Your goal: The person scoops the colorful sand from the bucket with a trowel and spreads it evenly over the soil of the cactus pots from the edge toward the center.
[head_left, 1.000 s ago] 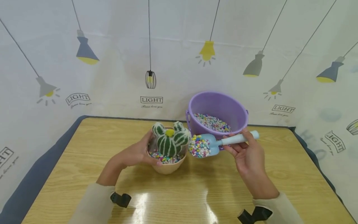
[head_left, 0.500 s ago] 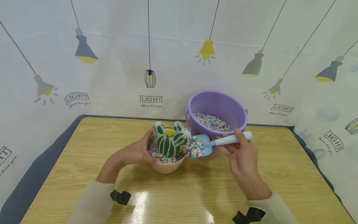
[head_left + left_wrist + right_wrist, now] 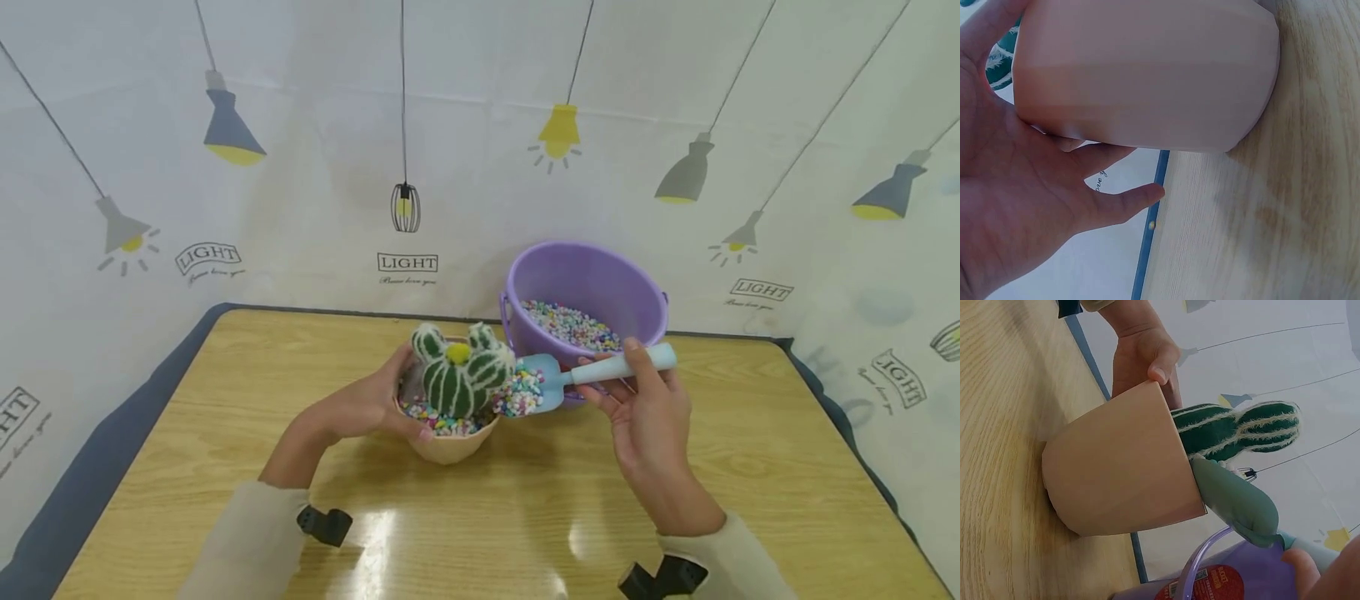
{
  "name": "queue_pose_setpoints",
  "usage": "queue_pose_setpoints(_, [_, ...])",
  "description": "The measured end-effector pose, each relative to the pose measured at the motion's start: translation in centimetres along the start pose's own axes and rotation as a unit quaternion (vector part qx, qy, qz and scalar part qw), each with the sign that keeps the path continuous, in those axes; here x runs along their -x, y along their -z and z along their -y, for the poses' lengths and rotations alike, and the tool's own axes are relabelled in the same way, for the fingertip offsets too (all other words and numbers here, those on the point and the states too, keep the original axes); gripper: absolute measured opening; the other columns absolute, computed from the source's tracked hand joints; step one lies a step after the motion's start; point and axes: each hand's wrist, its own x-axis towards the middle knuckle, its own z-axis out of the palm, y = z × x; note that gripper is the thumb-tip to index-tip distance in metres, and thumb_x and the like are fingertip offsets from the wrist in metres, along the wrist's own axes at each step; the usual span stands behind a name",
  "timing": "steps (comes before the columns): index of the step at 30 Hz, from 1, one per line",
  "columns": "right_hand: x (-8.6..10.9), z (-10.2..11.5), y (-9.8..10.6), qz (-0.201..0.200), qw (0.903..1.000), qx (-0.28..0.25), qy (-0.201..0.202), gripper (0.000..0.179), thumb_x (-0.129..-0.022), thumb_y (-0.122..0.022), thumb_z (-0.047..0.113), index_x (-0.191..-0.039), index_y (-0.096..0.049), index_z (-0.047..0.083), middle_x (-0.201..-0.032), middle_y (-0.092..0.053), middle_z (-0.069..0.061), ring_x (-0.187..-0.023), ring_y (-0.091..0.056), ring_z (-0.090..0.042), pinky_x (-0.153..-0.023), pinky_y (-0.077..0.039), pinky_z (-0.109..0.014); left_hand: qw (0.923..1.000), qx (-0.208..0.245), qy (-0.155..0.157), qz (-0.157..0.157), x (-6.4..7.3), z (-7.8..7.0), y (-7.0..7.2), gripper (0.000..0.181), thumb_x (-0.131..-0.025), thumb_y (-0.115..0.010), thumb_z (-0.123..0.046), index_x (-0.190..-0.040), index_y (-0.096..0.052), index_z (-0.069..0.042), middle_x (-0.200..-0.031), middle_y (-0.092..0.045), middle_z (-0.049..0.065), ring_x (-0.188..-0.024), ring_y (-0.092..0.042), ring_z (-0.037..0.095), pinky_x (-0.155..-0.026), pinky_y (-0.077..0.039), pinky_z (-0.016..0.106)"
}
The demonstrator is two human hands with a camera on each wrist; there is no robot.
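Note:
My left hand grips the rim of a peach flower pot, thumb at the front. The pot stands on the table and holds a green, white-striped toy cactus with a yellow bloom, and coloured pebbles around its base. In my right hand is the handle of a light-blue scoop. Small multicoloured pebbles lie on its blade. The blade tip reaches the pot's right rim, tilted down toward the inside, as the scoop in the right wrist view also shows.
Behind the scoop stands a purple bucket, part filled with similar pebbles. Its handle hangs down at the side. The wooden table ends at a dark edge against a lamp-patterned cloth.
My right hand has moved the scoop left to the pot's rim and tipped it more steeply. Fewer pebbles show on its blade. My left hand keeps its hold on the pot.

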Motion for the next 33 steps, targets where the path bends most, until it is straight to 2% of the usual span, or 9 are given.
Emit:
queue_pose_setpoints(8, [-0.1,0.0,-0.7,-0.004,0.9996,0.017,0.021,0.03,-0.091,-0.069,0.023,-0.109,-0.054,0.005,-0.084,-0.07,-0.012,-0.075,-0.073,-0.026,-0.066,-0.059,-0.04,1.0,0.0,0.001,0.0,0.0,0.0,0.0,0.13,-0.069,-0.087,-0.03,-0.156,0.009,-0.021,-0.161,-0.006,0.014,-0.148,-0.009,0.033,-0.119,-0.012,0.051])
queue_pose_setpoints(12, [-0.2,0.0,-1.0,0.001,0.999,0.034,0.029,0.028,-0.091,-0.07,0.024,-0.107,-0.055,0.005,-0.086,-0.07,-0.011,-0.076,-0.073,-0.026,-0.066,-0.059,-0.04,1.0,-0.002,0.003,-0.001,0.0,-0.1,0.0,0.13,-0.069,-0.087,-0.03,-0.156,0.009,-0.021,-0.161,-0.005,0.014,-0.148,-0.008,0.033,-0.119,-0.011,0.051])
queue_pose_setpoints(18, [-0.1,0.2,-1.6,-0.001,0.9978,0.047,0.047,0.026,-0.09,-0.07,0.024,-0.101,-0.056,0.005,-0.084,-0.069,-0.011,-0.069,-0.071,-0.023,-0.061,-0.06,-0.04,1.0,-0.004,0.008,-0.003,0.0,-0.2,-0.1,0.129,-0.068,-0.087,-0.031,-0.156,0.006,-0.019,-0.159,-0.012,0.016,-0.147,-0.013,0.034,-0.119,-0.013,0.051])
queue_pose_setpoints(26, [0.2,0.3,-2.3,0.022,0.995,0.068,0.07,0.024,-0.089,-0.071,0.023,-0.094,-0.058,0.004,-0.083,-0.071,-0.011,-0.071,-0.072,-0.025,-0.058,-0.059,-0.039,0.9999,0.003,0.01,-0.001,0.0,-0.1,-0.1,0.13,-0.068,-0.087,-0.03,-0.156,0.008,-0.021,-0.16,-0.009,0.015,-0.147,-0.011,0.033,-0.119,-0.012,0.052])
queue_pose_setpoints(33, [0.1,0.7,-2.6,0.041,0.9926,0.085,0.077,0.023,-0.09,-0.07,0.022,-0.095,-0.057,0.004,-0.084,-0.071,-0.012,-0.07,-0.072,-0.025,-0.06,-0.059,-0.04,0.9999,0.005,0.01,-0.001,-0.1,-0.1,-0.1,0.131,-0.068,-0.087,-0.029,-0.156,0.009,-0.021,-0.16,-0.009,0.016,-0.147,-0.012,0.034,-0.119,-0.012,0.051])
